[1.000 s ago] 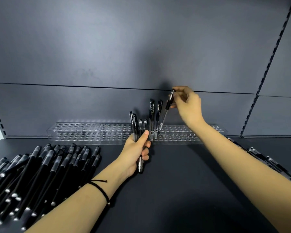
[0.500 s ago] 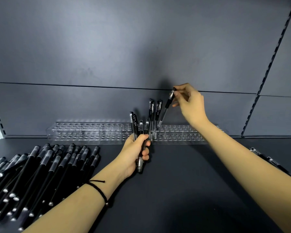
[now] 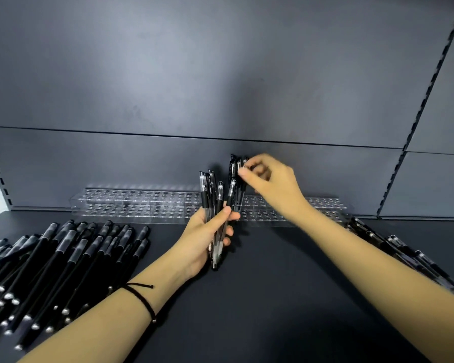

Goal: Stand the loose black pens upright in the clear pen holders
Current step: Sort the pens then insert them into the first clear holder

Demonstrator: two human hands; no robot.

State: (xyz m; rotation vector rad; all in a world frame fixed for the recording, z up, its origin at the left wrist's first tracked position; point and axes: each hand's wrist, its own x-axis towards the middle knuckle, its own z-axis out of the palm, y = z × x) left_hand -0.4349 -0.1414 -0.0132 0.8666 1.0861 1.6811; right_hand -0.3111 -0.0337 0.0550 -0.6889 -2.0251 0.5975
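Clear pen holders (image 3: 142, 205) with rows of holes run along the back of the dark shelf. A few black pens (image 3: 233, 169) stand upright in the holder near the middle. My right hand (image 3: 270, 184) is at their tops, thumb and fingers pinching the cap end of one standing pen. My left hand (image 3: 207, 231) grips a bundle of several black pens (image 3: 211, 195), points down, just in front of the holder. A big heap of loose black pens (image 3: 63, 263) lies on the shelf at the left.
More loose pens (image 3: 393, 247) lie along the right side of the shelf behind my right forearm. A dark back wall rises right behind the holders, with a slotted upright (image 3: 414, 121) at the right.
My right hand has come down and left, bringing the tilted pen upright beside the standing ones. My left hand with its bundle has barely moved.
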